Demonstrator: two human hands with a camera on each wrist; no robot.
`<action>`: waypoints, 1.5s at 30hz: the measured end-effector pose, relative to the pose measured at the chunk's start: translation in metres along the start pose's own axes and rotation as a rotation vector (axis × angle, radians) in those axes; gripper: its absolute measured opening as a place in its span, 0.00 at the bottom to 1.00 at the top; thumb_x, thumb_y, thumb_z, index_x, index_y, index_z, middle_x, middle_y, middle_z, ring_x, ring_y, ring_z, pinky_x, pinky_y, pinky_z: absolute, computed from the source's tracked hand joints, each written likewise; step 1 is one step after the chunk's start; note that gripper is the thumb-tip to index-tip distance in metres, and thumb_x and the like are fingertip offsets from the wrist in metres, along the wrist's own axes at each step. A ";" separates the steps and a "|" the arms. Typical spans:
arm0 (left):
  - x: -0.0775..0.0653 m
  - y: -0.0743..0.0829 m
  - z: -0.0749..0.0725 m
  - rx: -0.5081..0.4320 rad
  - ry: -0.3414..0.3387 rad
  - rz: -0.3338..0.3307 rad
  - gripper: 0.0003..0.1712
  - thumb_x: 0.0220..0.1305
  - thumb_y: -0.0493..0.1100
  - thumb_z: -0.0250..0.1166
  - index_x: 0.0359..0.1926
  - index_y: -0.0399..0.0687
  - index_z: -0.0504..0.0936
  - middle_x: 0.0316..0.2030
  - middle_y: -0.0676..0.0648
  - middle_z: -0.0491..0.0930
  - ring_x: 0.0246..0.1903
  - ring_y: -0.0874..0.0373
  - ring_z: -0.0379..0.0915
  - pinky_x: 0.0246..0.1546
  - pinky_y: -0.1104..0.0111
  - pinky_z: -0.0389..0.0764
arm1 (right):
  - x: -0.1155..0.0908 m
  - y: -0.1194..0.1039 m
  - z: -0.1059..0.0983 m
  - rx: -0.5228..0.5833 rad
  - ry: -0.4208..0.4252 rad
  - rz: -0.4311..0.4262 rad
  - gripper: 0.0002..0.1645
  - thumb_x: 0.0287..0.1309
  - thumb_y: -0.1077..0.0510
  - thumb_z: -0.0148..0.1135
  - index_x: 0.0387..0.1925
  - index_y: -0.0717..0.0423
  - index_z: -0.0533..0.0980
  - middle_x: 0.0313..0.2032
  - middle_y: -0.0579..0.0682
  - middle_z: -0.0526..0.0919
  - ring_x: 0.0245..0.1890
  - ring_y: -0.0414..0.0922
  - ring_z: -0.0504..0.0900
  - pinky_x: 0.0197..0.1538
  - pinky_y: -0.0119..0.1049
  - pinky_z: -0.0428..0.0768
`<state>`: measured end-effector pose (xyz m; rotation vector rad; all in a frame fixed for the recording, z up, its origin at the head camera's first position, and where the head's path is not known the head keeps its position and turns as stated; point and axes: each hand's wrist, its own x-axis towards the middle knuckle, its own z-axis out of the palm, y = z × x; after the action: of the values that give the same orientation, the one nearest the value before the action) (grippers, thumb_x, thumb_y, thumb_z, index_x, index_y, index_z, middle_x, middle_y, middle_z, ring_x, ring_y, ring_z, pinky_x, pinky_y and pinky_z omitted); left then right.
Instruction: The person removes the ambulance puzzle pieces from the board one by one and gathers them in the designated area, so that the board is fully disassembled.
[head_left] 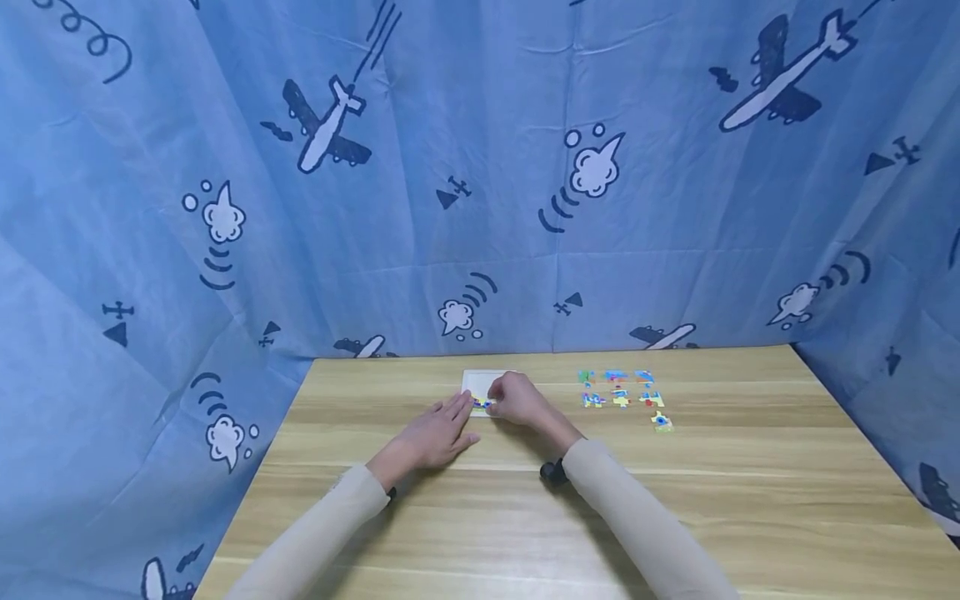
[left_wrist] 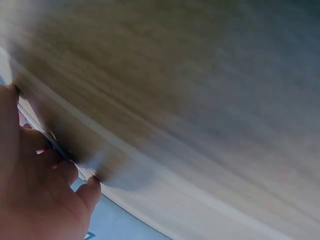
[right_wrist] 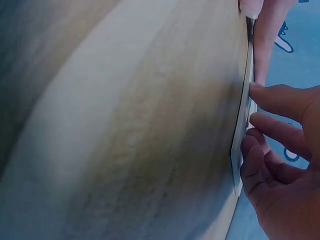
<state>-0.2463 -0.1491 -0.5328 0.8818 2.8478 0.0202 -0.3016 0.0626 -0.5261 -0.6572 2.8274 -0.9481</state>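
A small white puzzle tray lies flat near the table's back edge, with a few yellow and blue jigsaw pieces along its near side. My left hand rests at the tray's left side, fingers stretched out and thumb spread. My right hand is bent over the tray, its thumb and curled fingertips pinching at a puzzle piece by the near rim; the hand hides most of that piece. In the right wrist view, the thumb and fingers bend over the tray's edge.
To the right on the wooden table lie several loose jigsaw pieces, in two rows, with one piece lower down. A blue curtain with airplane prints hangs behind the table and along its sides.
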 end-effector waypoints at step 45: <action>0.003 0.005 -0.002 0.042 -0.007 -0.012 0.42 0.84 0.61 0.42 0.82 0.35 0.53 0.84 0.36 0.51 0.84 0.44 0.48 0.82 0.50 0.61 | -0.022 0.005 -0.010 0.182 0.127 -0.002 0.13 0.61 0.65 0.71 0.47 0.63 0.89 0.37 0.55 0.92 0.31 0.39 0.81 0.34 0.29 0.79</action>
<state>-0.2457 -0.1434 -0.5312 0.8710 2.8570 -0.0438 -0.2856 0.0812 -0.5217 -0.5986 2.7996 -1.2719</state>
